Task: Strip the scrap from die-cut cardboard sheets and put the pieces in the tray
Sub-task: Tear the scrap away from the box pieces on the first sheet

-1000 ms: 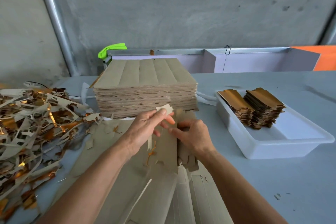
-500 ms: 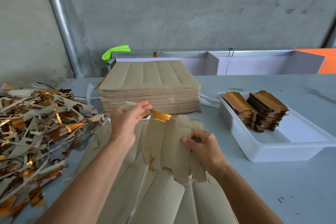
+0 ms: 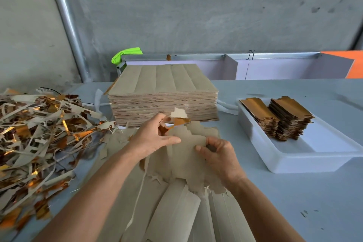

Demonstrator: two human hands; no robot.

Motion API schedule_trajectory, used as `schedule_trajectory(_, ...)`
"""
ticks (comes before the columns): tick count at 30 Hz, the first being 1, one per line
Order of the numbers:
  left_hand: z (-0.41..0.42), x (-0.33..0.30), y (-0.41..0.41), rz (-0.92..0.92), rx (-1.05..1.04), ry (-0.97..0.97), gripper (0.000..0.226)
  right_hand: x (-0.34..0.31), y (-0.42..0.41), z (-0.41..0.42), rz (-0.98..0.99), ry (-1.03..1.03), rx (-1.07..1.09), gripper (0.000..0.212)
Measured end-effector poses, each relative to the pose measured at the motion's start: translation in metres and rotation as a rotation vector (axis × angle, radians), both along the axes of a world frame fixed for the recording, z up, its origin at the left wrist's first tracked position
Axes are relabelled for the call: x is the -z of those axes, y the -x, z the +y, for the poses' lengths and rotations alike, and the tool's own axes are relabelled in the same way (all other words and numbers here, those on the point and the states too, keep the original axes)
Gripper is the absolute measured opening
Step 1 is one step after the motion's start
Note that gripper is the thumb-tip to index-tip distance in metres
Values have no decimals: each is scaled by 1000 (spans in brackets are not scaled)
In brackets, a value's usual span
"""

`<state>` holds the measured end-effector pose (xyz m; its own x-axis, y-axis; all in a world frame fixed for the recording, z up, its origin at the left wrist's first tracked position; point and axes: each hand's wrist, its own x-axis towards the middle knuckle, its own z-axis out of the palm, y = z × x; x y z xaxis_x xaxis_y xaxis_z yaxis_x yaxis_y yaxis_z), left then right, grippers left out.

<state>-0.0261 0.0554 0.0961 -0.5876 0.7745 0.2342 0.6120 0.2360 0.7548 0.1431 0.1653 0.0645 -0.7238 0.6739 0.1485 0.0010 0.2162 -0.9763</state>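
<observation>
A die-cut cardboard sheet (image 3: 186, 155), grey-brown side up, lies in front of me, its far end lifted. My right hand (image 3: 220, 155) grips that end, fingers curled over its right edge. My left hand (image 3: 155, 135) pinches a scrap piece (image 3: 179, 117) with a gold underside at the sheet's far edge, thumb stretched across the sheet. A white plastic tray (image 3: 290, 161) at the right holds two stacks of gold-faced stripped pieces (image 3: 280, 116). A tall stack of uncut sheets (image 3: 163, 92) stands behind my hands.
A big heap of scrap strips (image 3: 39, 133), grey and gold, covers the table's left side. Behind the stack run a metal rail (image 3: 196, 57) and a bright green object (image 3: 125, 55). A pipe (image 3: 66, 21) climbs the concrete wall.
My left hand swung left with a torn scrap, then came back to the sheet's far edge and now pinches another scrap. My right hand kept hold of the sheet, which shifted slightly.
</observation>
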Motion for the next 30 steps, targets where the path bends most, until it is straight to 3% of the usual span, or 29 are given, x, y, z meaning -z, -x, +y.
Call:
schedule_trajectory(2, -6, -2, 4, 4, 8, 35, 34, 2, -1, 2, 11, 88, 49, 16)
schedule_trajectory(8, -17, -1, 8, 162, 6, 192, 18, 2, 3, 0, 135, 366, 169, 17)
schedule_trajectory(14, -22, 3, 10, 321, -81, 277, 30, -4, 6, -1, 213, 449, 294, 22)
schedule_trajectory(21, -29, -4, 15, 262, -271, 120, 32, -4, -1, 9, 208, 543, 391, 32)
schedule_trajectory(25, -31, -2, -1, 108, -111, 179, 30, -4, 1, 10, 244, 513, 452, 40)
schedule_trajectory(30, -17, 0, -26, 91, -21, 294, 61, -8, 17, -4, 355, 514, 448, 28)
